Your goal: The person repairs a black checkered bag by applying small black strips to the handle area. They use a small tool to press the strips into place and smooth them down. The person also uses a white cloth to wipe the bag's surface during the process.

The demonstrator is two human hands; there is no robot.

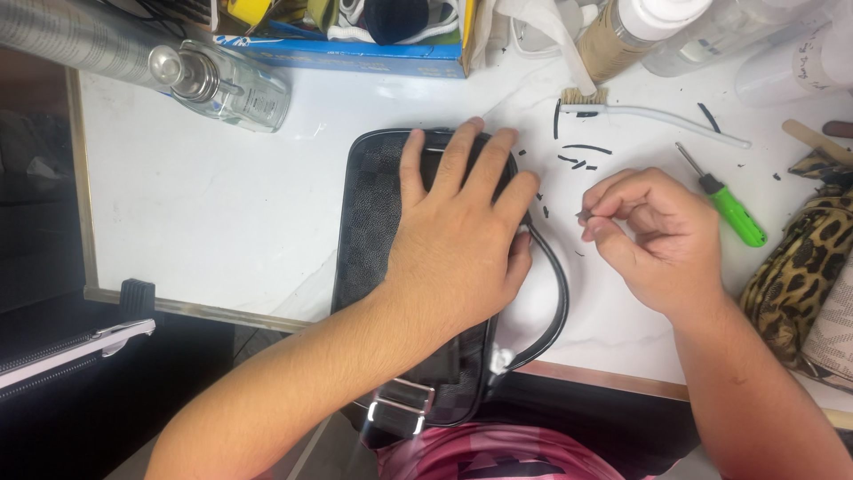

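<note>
- The left hand (462, 240) lies flat at the centre of the frame, its fingers (455, 160) spread apart and pressing down on a dark checked bag (369, 222). The fingertips reach the bag's upper edge.
- The bag rests on the white worktop (222, 204), its lower end hanging over the near edge. Its black strap (558, 284) loops out to the right, just beside the left hand.
- The right hand (657, 236), right of centre, has thumb and fingers (613, 200) pinched together on something tiny — too small to tell what.
- Small black scraps (586, 149) lie scattered on the worktop just above the right hand.
- A green-handled screwdriver (733, 213) lies just right of the right hand; a white brush (649, 114) lies above it.
- A clear spray bottle (227, 84) lies in the upper left.
</note>
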